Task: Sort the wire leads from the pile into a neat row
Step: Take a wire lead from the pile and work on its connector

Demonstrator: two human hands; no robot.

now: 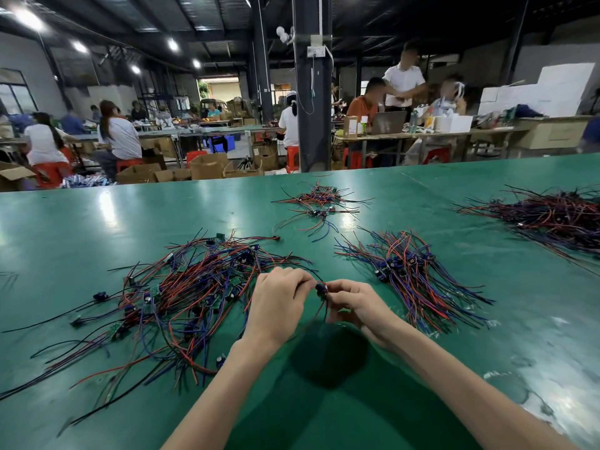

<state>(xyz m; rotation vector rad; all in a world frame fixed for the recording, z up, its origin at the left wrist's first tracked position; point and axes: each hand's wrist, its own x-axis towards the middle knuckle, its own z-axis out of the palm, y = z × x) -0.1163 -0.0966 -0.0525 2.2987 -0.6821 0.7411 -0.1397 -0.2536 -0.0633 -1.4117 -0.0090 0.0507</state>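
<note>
Pinching one wire lead (321, 289) between both hands, low over the green table (97, 216), right in the gap between the tangled pile (181, 293) and the tidy row (409, 271). Left hand (279, 303) curled, fingertips nipping the wires just beside the little dark part in the middle. Right hand (354, 303) curled too, thumb and fingers closed on the same lead from the other side, touching that dark part. Trailing thin red and dark tails below the fingers, blurred, so impossible to count.

Judging the feel now: light as anything, limp yet a bit springy, no weight to fight. Likely to snag, though, with loose tails hooking through neighbours in the pile. Best taken by the small stiff body in the middle, not by the soft tails. Probably wise not to yank, given thin joints there. Smooth coating, perhaps slippery, so calling for a firm pinch.

Lying to the left, the pile, a knot of red, blue and black. Lying to the right, the row, dark bodies lined up, tails fanned out. Further off, a smaller heap (319, 203) and a big dark heap (552, 216), well apart from the hands.
</note>
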